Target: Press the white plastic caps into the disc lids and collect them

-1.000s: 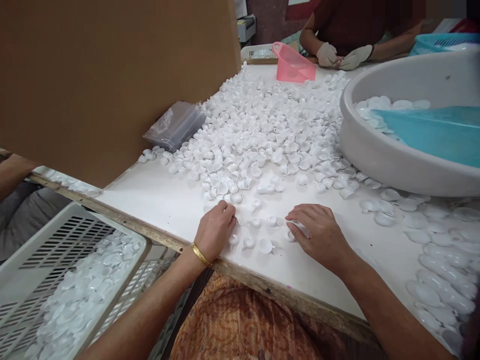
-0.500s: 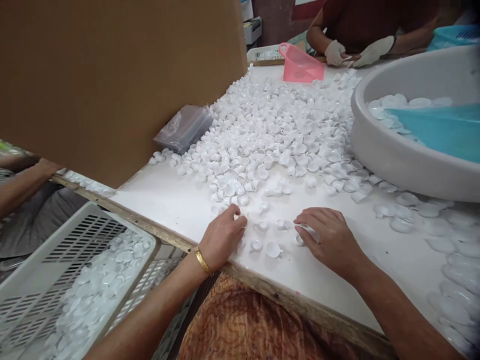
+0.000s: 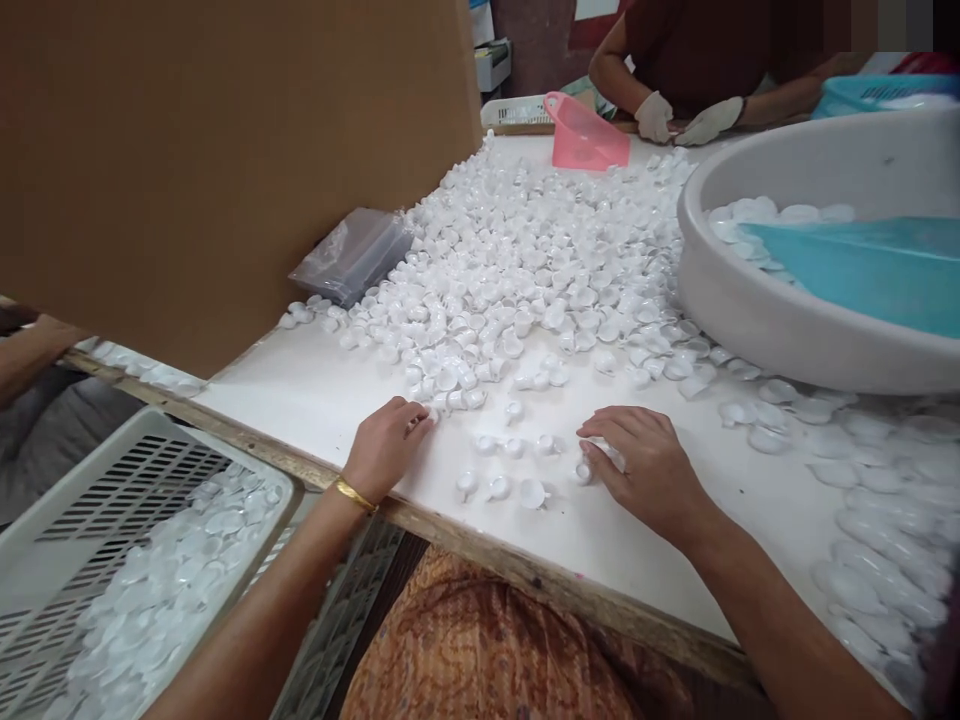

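My left hand [image 3: 384, 447], with a gold bangle at the wrist, is low over the white tabletop at the near edge of the cup pile. Its fingers are curled together at the tips; what they hold, if anything, is hidden. My right hand [image 3: 643, 468] is closed around a small white plastic cup [image 3: 609, 453], partly covered by the fingers. Another small cup [image 3: 583, 470] is at its thumb. Between the hands, several toy-sized cups with handles lie in two loose rows, among them a wider cup [image 3: 534, 493].
A big heap of white cups [image 3: 555, 250] spreads behind. A grey tub [image 3: 795, 340] with a blue sheet stands right, a cardboard panel [image 3: 225, 180] left. Beyond are a pink scoop [image 3: 589, 140] and a co-worker's gloved hands [image 3: 705, 122]. A crate [image 3: 97, 450] of white pieces sits lower left.
My left hand has moved left, away from the rows, uncovering cups at their left end. My right hand stays by the right end, and a white cup now shows in its fingers.
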Tool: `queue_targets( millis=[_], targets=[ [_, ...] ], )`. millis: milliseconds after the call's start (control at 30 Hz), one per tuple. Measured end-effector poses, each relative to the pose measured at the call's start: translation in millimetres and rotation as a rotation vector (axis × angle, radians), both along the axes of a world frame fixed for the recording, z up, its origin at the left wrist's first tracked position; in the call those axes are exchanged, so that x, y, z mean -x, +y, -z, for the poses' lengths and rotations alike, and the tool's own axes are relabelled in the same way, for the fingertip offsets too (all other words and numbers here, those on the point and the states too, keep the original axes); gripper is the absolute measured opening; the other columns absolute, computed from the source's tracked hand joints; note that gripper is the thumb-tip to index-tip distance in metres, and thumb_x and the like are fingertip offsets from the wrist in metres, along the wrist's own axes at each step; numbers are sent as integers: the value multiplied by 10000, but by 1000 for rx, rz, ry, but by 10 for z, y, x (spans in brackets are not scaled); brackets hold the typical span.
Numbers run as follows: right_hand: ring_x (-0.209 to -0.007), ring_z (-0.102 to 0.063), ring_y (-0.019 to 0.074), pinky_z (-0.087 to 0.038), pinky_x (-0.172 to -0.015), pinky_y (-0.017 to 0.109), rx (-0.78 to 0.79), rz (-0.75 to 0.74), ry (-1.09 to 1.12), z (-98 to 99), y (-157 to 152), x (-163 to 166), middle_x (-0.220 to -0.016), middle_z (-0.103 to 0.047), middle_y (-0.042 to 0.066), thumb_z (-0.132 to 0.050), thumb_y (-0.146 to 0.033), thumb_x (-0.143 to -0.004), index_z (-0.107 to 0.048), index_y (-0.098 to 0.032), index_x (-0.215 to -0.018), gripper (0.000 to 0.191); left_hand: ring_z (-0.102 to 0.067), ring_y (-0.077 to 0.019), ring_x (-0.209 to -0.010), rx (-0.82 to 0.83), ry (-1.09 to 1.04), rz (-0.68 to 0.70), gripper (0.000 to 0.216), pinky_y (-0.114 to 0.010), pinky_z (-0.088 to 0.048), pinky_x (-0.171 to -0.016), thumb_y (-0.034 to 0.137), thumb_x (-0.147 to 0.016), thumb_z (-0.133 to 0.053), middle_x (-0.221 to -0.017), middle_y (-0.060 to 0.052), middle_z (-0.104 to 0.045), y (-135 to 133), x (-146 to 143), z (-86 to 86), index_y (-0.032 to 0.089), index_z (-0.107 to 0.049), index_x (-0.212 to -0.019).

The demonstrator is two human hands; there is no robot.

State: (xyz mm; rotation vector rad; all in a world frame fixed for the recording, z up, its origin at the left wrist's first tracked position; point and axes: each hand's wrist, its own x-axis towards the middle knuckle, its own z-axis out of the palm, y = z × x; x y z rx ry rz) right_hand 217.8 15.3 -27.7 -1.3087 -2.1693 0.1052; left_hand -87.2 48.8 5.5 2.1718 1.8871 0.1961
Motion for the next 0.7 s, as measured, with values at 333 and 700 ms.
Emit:
queue_targets(
  millis=[333,700],
  targets=[
    [-864,-592,193,-452,-760,331,128,405,220,-190,-3,-562,-912,-653,49,-436,-245,-879,-618,-198,-908,190,-507,-146,-488,368,-96,-74,287,-243,-325,-496,461,-801,-410,-528,20,-572,19,-98,-18,211,-502,-695],
    [-896,-529,242,-443,-750,374,272,277,-201,-79,-473,-317,-954,-595,82,-642,-261,-770,-578,-186,-981,233,-538,-156,-642,5,-131,52,241,-256,-365,-599,417,-825,-416,-706,11,-597,4,-314,-57,232,-557,-763]
  ],
)
